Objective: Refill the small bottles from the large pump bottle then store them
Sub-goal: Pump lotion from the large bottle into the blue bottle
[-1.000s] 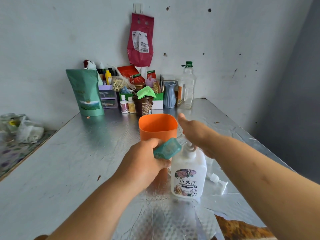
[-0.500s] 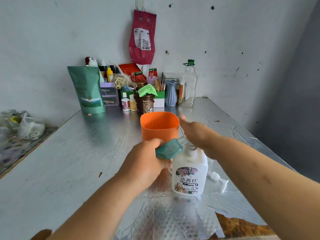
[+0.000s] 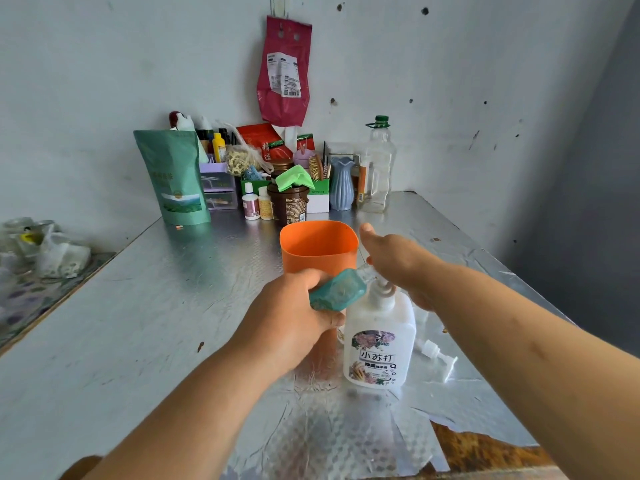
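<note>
A large white pump bottle [image 3: 379, 348] with a flowered label stands on the foil-covered table. My right hand [image 3: 398, 261] lies over its pump head and presses on it, thumb pointing away from me; the pump head itself is hidden. My left hand [image 3: 291, 320] grips a small teal bottle [image 3: 337, 289], tilted with its clear neck against the pump's spout under my right hand. An orange cup [image 3: 317, 247] stands just behind both hands. A small white pump cap [image 3: 438, 358] lies on the table to the right of the large bottle.
At the back against the wall stand a green pouch [image 3: 175, 178], two small white bottles [image 3: 256, 204], a brown tub [image 3: 289, 202] with a green cloth, a blue vase [image 3: 341, 183] and a clear jug [image 3: 379, 168]. The table's front right edge [image 3: 485, 448] shows torn foil.
Both hands and bottles keep their places; only the view has shifted slightly.
</note>
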A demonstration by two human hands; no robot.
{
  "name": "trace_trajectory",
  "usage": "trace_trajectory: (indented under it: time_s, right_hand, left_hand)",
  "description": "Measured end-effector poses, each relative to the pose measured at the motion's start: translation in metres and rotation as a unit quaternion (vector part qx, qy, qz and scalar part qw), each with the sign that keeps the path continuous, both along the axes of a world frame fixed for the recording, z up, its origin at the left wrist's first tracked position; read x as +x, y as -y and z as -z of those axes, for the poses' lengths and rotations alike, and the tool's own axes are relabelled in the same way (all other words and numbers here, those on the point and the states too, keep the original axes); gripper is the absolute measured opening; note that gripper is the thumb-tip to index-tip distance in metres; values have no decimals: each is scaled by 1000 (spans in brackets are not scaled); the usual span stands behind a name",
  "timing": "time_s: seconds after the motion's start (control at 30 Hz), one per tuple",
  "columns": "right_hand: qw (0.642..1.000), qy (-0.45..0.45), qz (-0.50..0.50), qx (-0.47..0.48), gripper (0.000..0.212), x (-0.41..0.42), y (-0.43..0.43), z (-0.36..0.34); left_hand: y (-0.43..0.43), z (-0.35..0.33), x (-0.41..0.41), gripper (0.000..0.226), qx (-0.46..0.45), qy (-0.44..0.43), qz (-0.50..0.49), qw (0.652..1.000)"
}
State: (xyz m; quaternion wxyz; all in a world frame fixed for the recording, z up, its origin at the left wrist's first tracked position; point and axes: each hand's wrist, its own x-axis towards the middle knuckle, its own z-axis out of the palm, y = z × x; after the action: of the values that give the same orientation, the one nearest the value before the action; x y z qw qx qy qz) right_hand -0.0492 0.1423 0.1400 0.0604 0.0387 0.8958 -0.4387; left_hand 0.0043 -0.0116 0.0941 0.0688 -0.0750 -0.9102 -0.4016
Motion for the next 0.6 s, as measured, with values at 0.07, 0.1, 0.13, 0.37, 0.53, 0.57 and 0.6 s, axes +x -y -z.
trace_trajectory:
  time_s: [0.07, 0.1, 0.13, 0.37, 0.53, 0.57, 0.6]
  right_hand:
    - [1000, -3, -2, 10, 68, -2, -1, 2]
    - [1000, -2, -4, 14, 68, -3, -1, 4]
    - [1000, -3, -5, 17, 68, -4, -1, 6]
    - [999, 3, 1, 45, 63, 1, 2, 7]
    - [1000, 4, -1, -9, 73, 1, -2, -1]
    - [1000, 6, 1, -16, 74, 1, -1, -2]
    - [1000, 8, 3, -17, 74, 1, -1, -3]
  left_hand:
    - [1, 2, -1, 41, 4, 1, 2, 1000]
    - [1, 4, -1, 41, 8, 0, 2, 1000]
    - [1, 5, -1, 41, 12, -1, 2, 1000]
    - [-1, 9, -2, 43, 7, 12, -5, 1000]
    - [0, -1, 2, 39, -2, 5, -4, 1000]
    - [0, -3, 2, 39, -4, 4, -5, 1000]
    - [-1, -5, 2, 39, -7, 3, -5, 1000]
